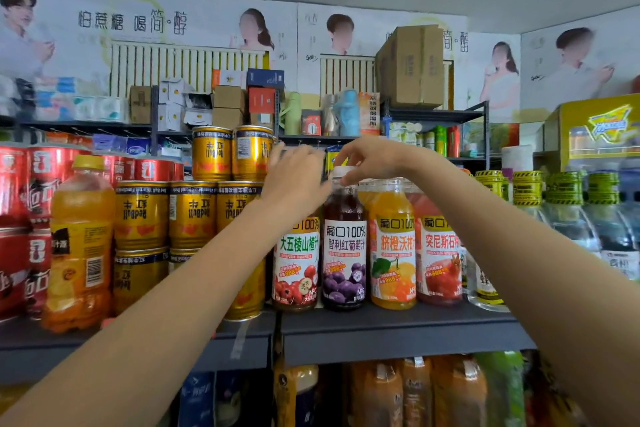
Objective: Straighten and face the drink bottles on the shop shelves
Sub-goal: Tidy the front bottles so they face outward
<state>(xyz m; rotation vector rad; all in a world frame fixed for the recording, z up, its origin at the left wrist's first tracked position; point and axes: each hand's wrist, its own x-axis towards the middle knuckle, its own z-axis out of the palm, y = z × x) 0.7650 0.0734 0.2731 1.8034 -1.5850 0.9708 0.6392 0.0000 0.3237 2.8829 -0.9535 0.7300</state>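
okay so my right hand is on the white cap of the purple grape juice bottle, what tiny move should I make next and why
Probably release the dark purple grape juice bottle: your right hand pinches its white cap, yet it stands upright, label facing out, level with its neighbours. The red hawthorn juice bottle under your left hand comes next.

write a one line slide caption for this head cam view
Right hand pinches the white cap of the grape juice bottle while the left hand reaches beside it.

Hands at the juice bottles on the shelf

Right hand (pixel 372 161) pinches the white cap of the grape juice bottle (pixel 344 253); left hand (pixel 298 180) rests, fingers straight, over the hawthorn juice bottle (pixel 296 267) beside the gold cans (pixel 194 215).
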